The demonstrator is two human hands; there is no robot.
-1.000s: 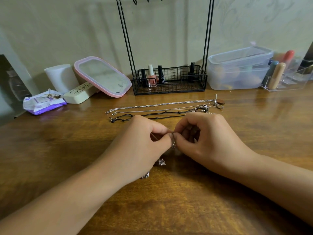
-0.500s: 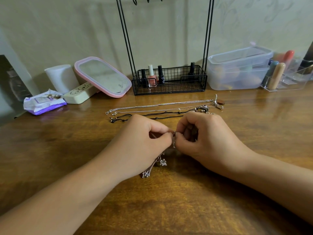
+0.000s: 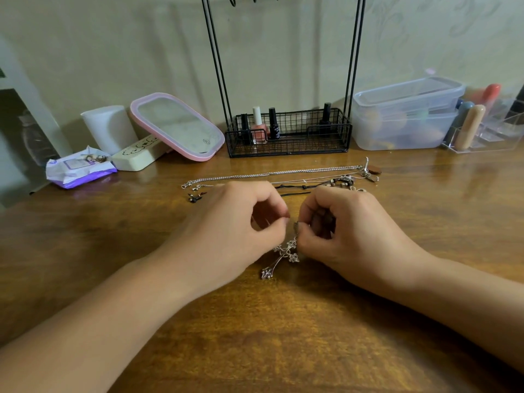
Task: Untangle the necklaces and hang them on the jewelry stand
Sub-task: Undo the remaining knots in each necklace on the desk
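Necklaces (image 3: pixel 272 173) lie stretched out on the worktop (image 3: pixel 283 336) just beyond both hands, none hung yet; the stand (image 3: pixel 286 131) is farther back, its hooks barely in view. The left hand (image 3: pixel 238 222) and right hand (image 3: pixel 343 222), fingers curled, pinch a fine chain between them, its cross pendant (image 3: pixel 280 258) dangling below; untangling and every hanging remain. Bare worktop lies open nearer the person; bottles crowd the stand's basket.
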